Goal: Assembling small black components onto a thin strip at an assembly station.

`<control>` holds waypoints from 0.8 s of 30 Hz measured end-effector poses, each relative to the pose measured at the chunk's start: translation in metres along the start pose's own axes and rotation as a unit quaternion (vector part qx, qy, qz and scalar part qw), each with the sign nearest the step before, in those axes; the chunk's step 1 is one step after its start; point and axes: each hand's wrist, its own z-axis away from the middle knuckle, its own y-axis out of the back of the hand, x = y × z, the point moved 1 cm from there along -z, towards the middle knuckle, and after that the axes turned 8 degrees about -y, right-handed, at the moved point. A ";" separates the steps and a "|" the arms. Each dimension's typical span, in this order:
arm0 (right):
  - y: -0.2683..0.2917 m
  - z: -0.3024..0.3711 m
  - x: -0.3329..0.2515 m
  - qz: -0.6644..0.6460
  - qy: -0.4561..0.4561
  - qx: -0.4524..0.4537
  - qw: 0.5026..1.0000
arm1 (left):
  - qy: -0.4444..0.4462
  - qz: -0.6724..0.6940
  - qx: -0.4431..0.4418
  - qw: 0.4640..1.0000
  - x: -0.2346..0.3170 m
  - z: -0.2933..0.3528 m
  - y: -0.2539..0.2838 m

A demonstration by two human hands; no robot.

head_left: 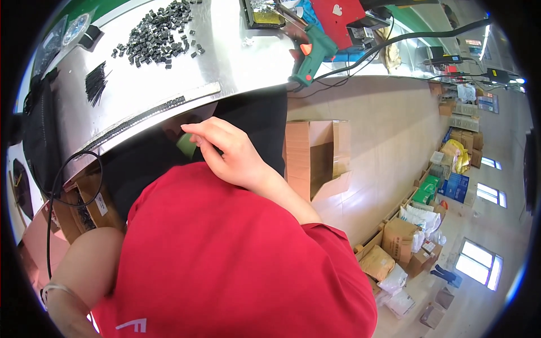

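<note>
Metal counter (186, 76) lying ahead of right grip (228, 151); fingers hanging loosely bent, gap narrow, cannot tell if holding anything. Row of black pieces (169, 105) lying ahead-left; light fingertip pinch probably suiting them.

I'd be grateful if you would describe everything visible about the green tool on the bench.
The green tool is gun-shaped and looks plastic, with orange-red parts by the grip. It lies on the shiny, metallic-looking bench, handle end at the front edge, narrow front pointing toward the upper left. A black cable passes near the handle; whether they join is unclear. No hand holds it.
</note>
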 end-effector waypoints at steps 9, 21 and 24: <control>0.013 0.001 0.012 0.030 -0.080 0.026 0.996 | 0.225 -0.236 0.117 0.938 -0.079 0.011 0.001; 0.029 -0.060 0.019 0.141 -0.151 0.094 0.974 | 0.330 -0.451 0.333 0.759 -0.223 0.040 0.032; 0.018 -0.087 0.030 0.154 -0.162 0.086 0.971 | 0.294 -0.513 0.328 0.737 -0.255 0.036 0.034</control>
